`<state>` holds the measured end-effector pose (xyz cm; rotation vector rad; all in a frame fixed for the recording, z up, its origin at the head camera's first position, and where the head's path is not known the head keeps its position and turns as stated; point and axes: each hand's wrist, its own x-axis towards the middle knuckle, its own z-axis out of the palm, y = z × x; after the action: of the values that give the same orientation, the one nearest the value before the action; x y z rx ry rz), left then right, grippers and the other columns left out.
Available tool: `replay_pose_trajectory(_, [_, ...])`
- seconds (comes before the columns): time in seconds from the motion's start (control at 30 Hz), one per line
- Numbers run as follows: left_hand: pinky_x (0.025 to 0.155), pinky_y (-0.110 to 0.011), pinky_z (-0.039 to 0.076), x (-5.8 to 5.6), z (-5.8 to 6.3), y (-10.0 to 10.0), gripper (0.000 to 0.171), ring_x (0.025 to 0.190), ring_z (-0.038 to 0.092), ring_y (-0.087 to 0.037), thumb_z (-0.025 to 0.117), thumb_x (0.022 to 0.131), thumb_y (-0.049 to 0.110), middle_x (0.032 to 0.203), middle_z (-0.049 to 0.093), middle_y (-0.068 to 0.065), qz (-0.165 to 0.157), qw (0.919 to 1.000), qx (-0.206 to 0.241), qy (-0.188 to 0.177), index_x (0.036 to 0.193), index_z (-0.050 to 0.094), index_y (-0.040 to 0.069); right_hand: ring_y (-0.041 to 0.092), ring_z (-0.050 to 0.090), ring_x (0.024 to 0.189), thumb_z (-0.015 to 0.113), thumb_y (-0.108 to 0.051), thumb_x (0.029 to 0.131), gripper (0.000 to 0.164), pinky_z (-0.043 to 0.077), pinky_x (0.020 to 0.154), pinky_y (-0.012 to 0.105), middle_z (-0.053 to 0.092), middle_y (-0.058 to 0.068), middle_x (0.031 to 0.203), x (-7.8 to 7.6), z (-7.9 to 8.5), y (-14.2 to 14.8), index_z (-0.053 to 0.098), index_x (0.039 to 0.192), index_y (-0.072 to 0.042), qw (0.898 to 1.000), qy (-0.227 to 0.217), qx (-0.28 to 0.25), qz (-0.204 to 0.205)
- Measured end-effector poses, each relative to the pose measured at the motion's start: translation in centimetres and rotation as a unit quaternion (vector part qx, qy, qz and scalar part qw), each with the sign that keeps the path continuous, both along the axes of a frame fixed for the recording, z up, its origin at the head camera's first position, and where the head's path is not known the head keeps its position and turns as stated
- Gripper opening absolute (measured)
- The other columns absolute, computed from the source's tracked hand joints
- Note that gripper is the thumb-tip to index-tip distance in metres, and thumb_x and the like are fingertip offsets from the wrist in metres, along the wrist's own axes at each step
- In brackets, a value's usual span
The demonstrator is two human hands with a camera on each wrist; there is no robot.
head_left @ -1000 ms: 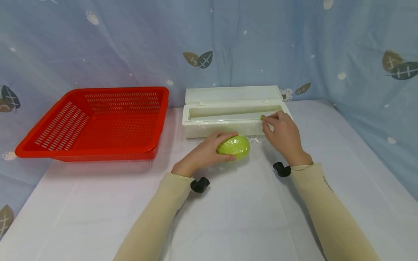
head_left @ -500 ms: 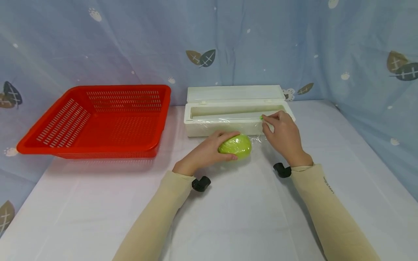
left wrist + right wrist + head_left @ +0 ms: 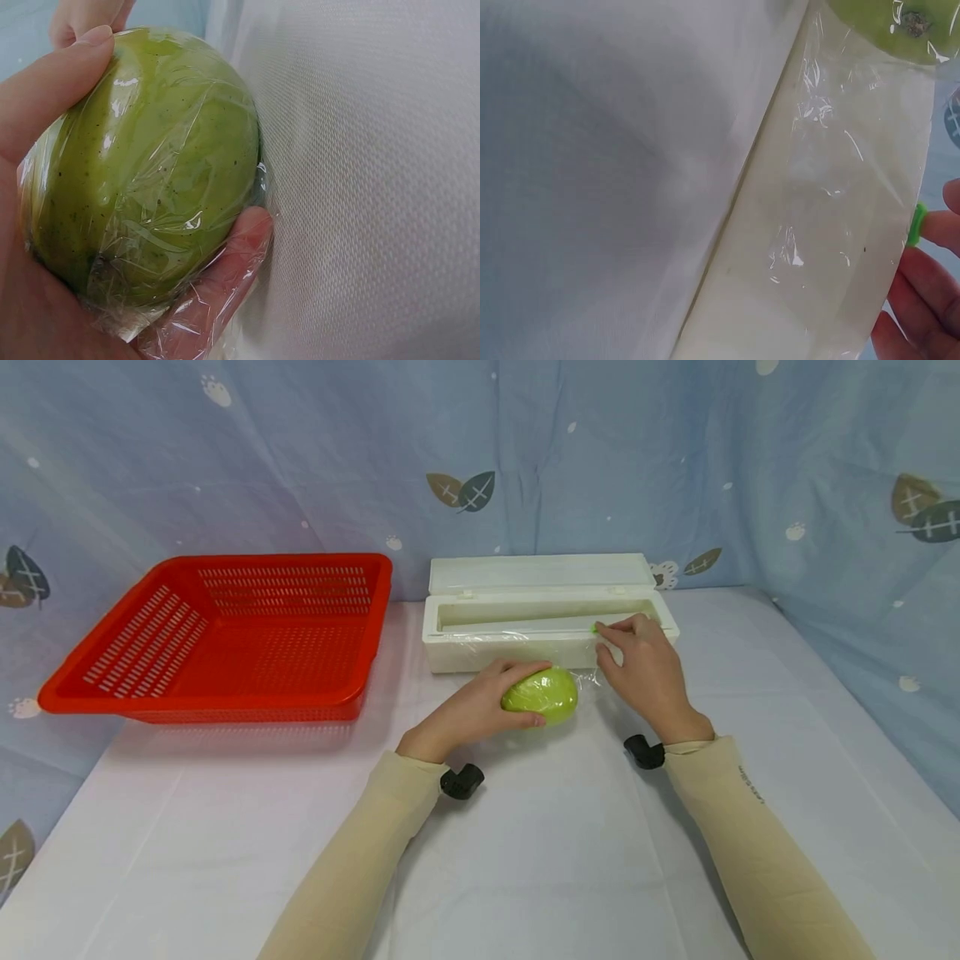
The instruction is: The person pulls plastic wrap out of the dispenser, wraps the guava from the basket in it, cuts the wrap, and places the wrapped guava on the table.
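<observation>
The right hand partly hides a green tab on the white box; sleeve lettering in front of it is illegibly small.

On your left, a red basket is sitting on a white cloth, its slotted walls rising to a smooth rim. Faint creases are running through the cloth in front of you. Behind, a blue curtain is hanging in soft folds, and you are facing its scattered prints: brown and dark grey leaves, and white paws.
</observation>
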<state>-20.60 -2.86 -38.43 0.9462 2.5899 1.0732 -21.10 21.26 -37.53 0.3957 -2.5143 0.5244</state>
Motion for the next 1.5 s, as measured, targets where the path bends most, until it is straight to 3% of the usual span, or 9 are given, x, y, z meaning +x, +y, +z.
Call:
replay_pose_trajectory(0.67, [0.087, -0.030, 0.038, -0.1, -0.3, 0.0, 0.068, 0.104, 0.044, -0.011, 0.068, 0.073, 0.047, 0.124, 0.038, 0.001, 0.000, 1.0000, 0.002, 0.005, 0.132, 0.034, 0.044, 0.031, 0.047, 0.091, 0.058, -0.017, 0.083, 0.036, 0.042, 0.064, 0.039, 0.052, 0.017, 0.100, 0.2, -0.2, -0.8, 0.059, 0.115, -0.001, 1.000, 0.002, 0.028, 0.012])
replay_pose_trajectory(1.5, [0.088, -0.031, 0.038, 0.1, 0.1, -0.1, 0.069, 0.105, 0.043, -0.012, 0.068, 0.074, 0.046, 0.125, 0.036, 0.000, -0.003, 1.0000, 0.002, -0.007, 0.134, 0.034, 0.040, 0.031, 0.046, 0.096, 0.059, -0.019, 0.083, 0.040, 0.043, 0.066, 0.040, 0.050, 0.017, 0.105, 0.2, -0.4, -1.2, 0.056, 0.119, -0.001, 0.999, -0.008, 0.018, 0.034])
